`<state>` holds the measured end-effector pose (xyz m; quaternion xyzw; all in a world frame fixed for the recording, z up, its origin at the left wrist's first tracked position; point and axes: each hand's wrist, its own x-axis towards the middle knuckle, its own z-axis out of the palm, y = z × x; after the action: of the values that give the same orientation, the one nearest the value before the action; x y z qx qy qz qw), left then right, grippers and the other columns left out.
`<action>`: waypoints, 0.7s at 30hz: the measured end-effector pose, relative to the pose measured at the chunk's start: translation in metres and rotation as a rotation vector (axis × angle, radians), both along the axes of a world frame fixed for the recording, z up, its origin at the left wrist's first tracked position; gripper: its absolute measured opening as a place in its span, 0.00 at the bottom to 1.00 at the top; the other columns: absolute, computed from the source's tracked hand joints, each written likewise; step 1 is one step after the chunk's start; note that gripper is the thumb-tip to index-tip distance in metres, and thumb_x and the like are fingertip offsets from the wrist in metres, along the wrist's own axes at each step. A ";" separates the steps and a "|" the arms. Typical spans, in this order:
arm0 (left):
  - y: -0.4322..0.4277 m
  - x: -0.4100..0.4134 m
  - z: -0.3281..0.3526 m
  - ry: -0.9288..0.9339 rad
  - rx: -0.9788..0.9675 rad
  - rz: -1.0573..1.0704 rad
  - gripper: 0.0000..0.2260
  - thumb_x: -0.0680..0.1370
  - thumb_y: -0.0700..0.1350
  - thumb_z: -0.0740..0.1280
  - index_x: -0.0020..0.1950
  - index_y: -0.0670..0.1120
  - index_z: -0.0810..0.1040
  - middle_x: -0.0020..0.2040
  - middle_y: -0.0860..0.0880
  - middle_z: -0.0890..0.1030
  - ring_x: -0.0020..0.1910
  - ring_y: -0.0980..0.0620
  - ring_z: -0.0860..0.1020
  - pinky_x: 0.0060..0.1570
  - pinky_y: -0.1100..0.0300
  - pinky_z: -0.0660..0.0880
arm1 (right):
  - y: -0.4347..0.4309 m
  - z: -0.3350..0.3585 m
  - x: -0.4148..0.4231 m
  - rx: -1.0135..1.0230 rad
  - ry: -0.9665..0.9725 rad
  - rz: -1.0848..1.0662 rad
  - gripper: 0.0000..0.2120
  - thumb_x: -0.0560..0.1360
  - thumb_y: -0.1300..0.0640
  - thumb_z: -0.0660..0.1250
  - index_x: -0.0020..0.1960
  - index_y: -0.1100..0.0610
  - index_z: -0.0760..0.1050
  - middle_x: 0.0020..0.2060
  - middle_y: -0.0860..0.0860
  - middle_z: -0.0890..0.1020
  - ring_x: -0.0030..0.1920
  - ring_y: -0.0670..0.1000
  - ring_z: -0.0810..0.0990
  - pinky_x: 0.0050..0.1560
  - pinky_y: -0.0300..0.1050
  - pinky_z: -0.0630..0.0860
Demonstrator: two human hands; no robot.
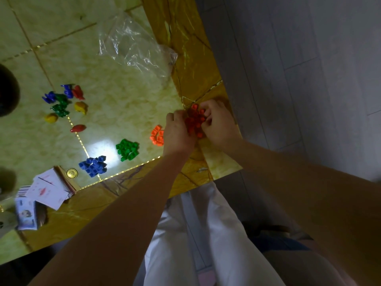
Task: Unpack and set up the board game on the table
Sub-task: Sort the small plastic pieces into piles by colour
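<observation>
Near the right edge of the glossy marble-patterned table (127,112), the left hand (179,132) and the right hand (219,123) curl their fingers around the heap of small red plastic pieces (194,120), probably light, hard, easily scattered, so best cupped from both sides.

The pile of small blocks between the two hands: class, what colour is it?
Red. The head view, the only one, shows the pile of small blocks best.
</observation>
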<state>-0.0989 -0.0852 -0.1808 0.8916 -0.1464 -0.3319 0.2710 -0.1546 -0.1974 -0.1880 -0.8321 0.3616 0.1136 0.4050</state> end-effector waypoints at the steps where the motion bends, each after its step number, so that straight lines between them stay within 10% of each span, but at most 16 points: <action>1: 0.000 0.002 0.000 0.001 -0.003 0.000 0.22 0.71 0.34 0.68 0.66 0.40 0.71 0.60 0.40 0.71 0.53 0.41 0.75 0.47 0.59 0.68 | -0.001 0.000 0.002 -0.016 -0.019 0.012 0.24 0.69 0.70 0.64 0.63 0.54 0.72 0.54 0.51 0.71 0.49 0.50 0.74 0.54 0.45 0.74; 6: 0.000 0.010 -0.003 0.027 -0.020 0.007 0.22 0.71 0.37 0.69 0.65 0.42 0.73 0.56 0.43 0.74 0.51 0.44 0.76 0.47 0.59 0.69 | -0.009 -0.005 0.015 -0.034 -0.028 0.225 0.29 0.69 0.70 0.62 0.67 0.51 0.72 0.62 0.53 0.68 0.66 0.53 0.66 0.64 0.48 0.71; 21: -0.002 0.006 0.003 0.106 -0.039 -0.072 0.23 0.71 0.37 0.71 0.65 0.48 0.75 0.60 0.44 0.71 0.51 0.47 0.77 0.48 0.68 0.68 | -0.010 0.000 -0.015 0.107 -0.005 0.127 0.24 0.69 0.70 0.61 0.63 0.53 0.73 0.55 0.49 0.69 0.47 0.45 0.74 0.53 0.47 0.76</action>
<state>-0.0932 -0.0876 -0.1779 0.8614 -0.1705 -0.3853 0.2837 -0.1701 -0.2074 -0.1877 -0.8308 0.3006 0.1563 0.4416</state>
